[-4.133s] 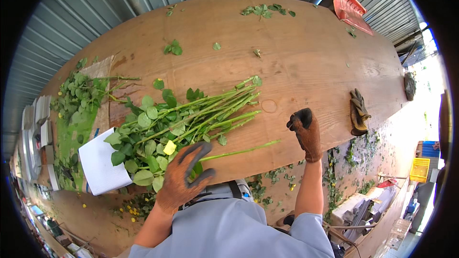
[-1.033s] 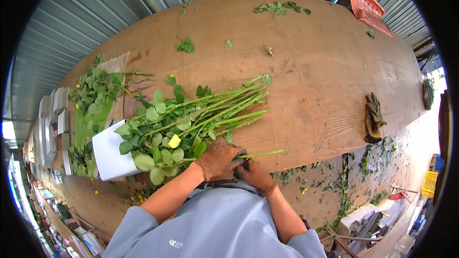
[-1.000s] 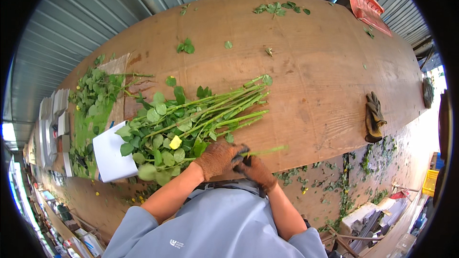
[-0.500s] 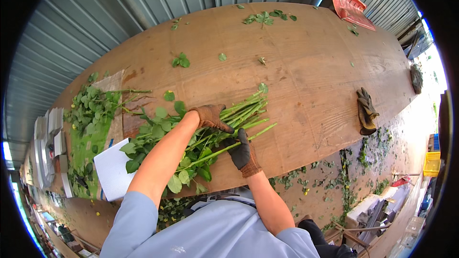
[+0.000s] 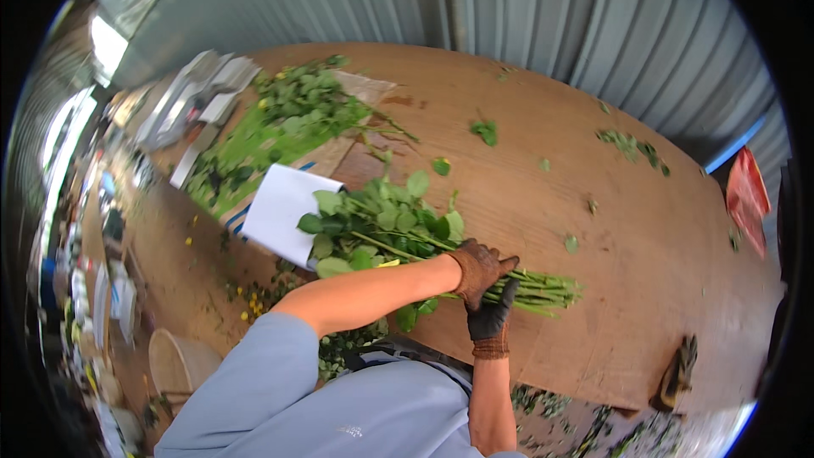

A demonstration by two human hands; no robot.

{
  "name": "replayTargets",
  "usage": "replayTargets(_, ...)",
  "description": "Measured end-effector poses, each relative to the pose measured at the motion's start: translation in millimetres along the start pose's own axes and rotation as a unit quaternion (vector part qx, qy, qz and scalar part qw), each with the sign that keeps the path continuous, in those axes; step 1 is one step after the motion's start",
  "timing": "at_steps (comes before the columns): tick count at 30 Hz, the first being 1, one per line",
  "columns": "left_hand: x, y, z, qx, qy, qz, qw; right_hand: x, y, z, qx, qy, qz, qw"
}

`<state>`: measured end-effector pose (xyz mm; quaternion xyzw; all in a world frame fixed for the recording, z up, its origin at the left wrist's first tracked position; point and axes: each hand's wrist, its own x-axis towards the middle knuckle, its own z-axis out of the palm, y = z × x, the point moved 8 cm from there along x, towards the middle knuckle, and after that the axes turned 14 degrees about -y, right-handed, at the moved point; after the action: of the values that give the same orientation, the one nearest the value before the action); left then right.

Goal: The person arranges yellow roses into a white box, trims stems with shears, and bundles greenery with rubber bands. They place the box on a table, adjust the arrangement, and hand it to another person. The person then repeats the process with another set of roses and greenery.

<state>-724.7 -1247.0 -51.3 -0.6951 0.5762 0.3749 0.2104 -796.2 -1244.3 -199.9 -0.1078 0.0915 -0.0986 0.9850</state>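
A bundle of leafy green cut stems (image 5: 543,290) lies across the brown table, cut ends to the right. Its leafy part (image 5: 390,220) meets a white ridged sheet (image 5: 284,212), which hides the far end of the bundle. My left hand (image 5: 483,270), in a brown and black work glove, is closed over the stems from above. My right hand (image 5: 490,315), gloved the same way, grips them from the near side just below it. The two gloves touch, and their fingers partly cover the stems.
More leafy stems (image 5: 309,93) lie on a green mat (image 5: 254,140) at the far left, near stacked white pieces (image 5: 191,97). A spare glove (image 5: 678,373) rests at the table's right. A red bag (image 5: 748,203) is at the far right. A pale bucket (image 5: 182,365) stands at lower left.
My head view has turned left. Both hands have come closer together on the stems, and the stem that stuck out by my right hand now lies in with the bundle.
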Motion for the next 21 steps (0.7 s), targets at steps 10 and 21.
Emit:
replayTargets(10, 0.9, -2.7, 5.4, -0.05, 0.155, 0.014, 0.987, -61.0, -35.1, 16.3, -0.593, -0.001, 0.065, 0.803)
replayTargets(21, -49.7, 18.1, -3.0, -0.018, 0.088, 0.045, 0.995, 36.8, -137.4, 249.2, -0.861, -0.43, -0.003, 0.272)
